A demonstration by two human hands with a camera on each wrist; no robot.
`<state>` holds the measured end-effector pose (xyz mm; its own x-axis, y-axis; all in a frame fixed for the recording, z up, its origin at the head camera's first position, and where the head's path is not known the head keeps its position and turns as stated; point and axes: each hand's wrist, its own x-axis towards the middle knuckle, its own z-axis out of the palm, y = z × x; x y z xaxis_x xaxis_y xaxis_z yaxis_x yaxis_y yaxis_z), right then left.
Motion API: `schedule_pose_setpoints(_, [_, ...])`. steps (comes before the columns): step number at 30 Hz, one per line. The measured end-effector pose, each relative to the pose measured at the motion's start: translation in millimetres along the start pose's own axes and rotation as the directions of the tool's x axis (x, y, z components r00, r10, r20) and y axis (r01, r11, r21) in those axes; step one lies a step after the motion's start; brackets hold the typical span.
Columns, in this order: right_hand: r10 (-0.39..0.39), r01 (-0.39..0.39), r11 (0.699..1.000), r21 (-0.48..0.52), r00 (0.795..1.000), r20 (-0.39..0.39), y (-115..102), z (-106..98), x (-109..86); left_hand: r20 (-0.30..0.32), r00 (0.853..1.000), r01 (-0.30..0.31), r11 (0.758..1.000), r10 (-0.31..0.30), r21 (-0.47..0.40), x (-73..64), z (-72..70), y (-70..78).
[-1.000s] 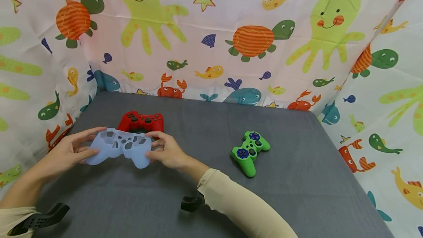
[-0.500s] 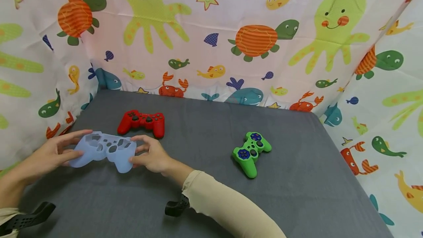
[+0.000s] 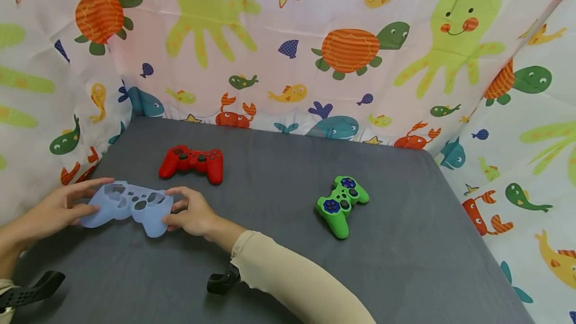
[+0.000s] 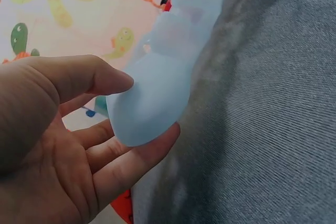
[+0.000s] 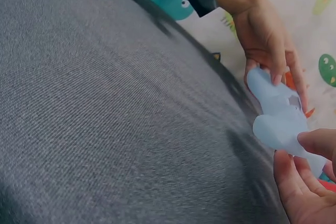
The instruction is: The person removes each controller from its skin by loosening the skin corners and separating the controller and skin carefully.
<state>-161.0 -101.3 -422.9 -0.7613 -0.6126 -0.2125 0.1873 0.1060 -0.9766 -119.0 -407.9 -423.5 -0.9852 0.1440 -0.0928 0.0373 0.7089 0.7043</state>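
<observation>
Pale-blue controller cover (image 3: pixel 129 210), up off the bench (image 3: pixel 405 239), seemingly empty!
Pinched in left grip (image 3: pixel 60 209) and right grip (image 3: pixel 193 211); lifting apparently done, red controller (image 3: pixel 194 161), green controller (image 3: pixel 340 206) left untouched.

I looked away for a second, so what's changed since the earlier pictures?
In the head view, the pale blue cover has moved left and slightly down, held by the left hand and right hand throughout; it no longer overlaps the red controller, as it did at first. Nothing was let go or newly taken. The red controller and green controller stayed put.
</observation>
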Motion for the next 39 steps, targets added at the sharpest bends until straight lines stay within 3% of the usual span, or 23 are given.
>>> schedule_pose_setpoints(5, [0.01,-0.01,1.0,-0.023,1.0,-0.017,1,3,5.8,0.0,1.0,-0.002,1.0,0.002,0.015,2.8,-0.1,-6.3])
schedule_pose_setpoints(10, [0.028,-0.028,1.0,-0.006,1.0,-0.006,4,10,7.4,-0.042,0.998,-0.036,0.999,0.037,0.027,-1.8,4.5,-20.0])
schedule_pose_setpoints(18, [0.061,-0.061,0.998,0.014,0.998,0.006,9,13,4.3,0.007,0.999,0.035,0.997,-0.035,0.064,-5.1,7.5,-26.2])
schedule_pose_setpoints(24, [0.053,-0.053,0.998,-0.036,0.998,0.014,10,16,6.1,-0.011,1.0,-0.008,0.997,0.008,0.072,-5.3,9.2,-34.0])
schedule_pose_setpoints(29, [0.043,-0.042,0.997,-0.062,0.999,0.015,8,16,7.4,-0.001,1.0,0.001,0.994,-0.001,0.109,-4.3,6.4,-27.8])
schedule_pose_setpoints(34, [0.048,-0.047,0.998,-0.042,0.999,0.006,7,14,7.0,-0.007,1.0,-0.028,0.994,0.029,0.109,-3.6,4.7,-23.2])
schedule_pose_setpoints(39, [0.057,-0.056,0.996,-0.069,0.998,0.016,5,12,6.4,0.032,1.0,-0.004,0.991,-0.001,0.134,-3.4,1.8,-20.2])
